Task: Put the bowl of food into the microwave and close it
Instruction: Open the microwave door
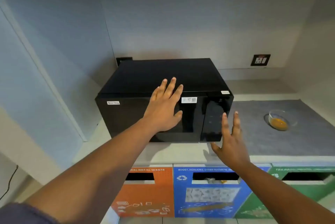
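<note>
A black microwave (126, 114) stands on the counter with its door shut. My left hand (164, 107) lies flat and spread against the upper part of the door. My right hand (230, 140) hovers open, fingers apart, in front of the microwave's lower right corner by the control panel, and holds nothing. To the right, a clear glass bowl (279, 119) with orange-yellow food stands on a grey mat (262, 133), well apart from both hands.
A wall socket (260, 59) sits behind the counter at right. Below the counter edge are an orange (150, 194), a blue (208, 194) and a green (290, 187) waste bin front with slots. Cabinets hang overhead; a blue-grey panel stands at left.
</note>
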Demonstrator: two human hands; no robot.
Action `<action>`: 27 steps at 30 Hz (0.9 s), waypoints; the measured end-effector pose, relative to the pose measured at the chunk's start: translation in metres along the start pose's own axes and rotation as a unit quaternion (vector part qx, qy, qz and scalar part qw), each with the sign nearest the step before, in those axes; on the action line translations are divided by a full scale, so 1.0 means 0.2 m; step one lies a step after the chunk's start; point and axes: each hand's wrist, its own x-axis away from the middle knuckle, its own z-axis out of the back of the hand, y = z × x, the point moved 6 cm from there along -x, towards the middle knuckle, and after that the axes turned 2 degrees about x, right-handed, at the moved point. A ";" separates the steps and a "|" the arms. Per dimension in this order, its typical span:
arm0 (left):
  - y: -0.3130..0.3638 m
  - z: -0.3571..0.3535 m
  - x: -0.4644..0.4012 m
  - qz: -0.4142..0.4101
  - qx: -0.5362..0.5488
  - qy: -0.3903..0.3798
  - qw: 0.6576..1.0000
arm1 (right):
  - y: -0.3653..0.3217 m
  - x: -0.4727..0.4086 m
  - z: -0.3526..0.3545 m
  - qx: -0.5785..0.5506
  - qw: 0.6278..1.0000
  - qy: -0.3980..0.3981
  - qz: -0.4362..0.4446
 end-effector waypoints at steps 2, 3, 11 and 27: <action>0.02 -0.02 -0.04 -0.014 -0.036 0.010 0.999 | 0.03 -0.01 -0.05 -0.048 0.998 -0.004 -0.032; 0.02 -0.04 -0.05 -0.014 -0.045 0.006 0.999 | 0.06 -0.01 -0.09 -0.065 0.997 -0.014 -0.050; 0.03 -0.19 -0.05 -0.003 -0.059 0.011 0.998 | 0.17 -0.11 -0.34 -0.183 0.974 -0.022 -0.128; 0.02 -0.19 -0.06 0.038 0.000 0.115 0.993 | 0.27 -0.13 -0.57 -0.223 0.955 0.065 -0.185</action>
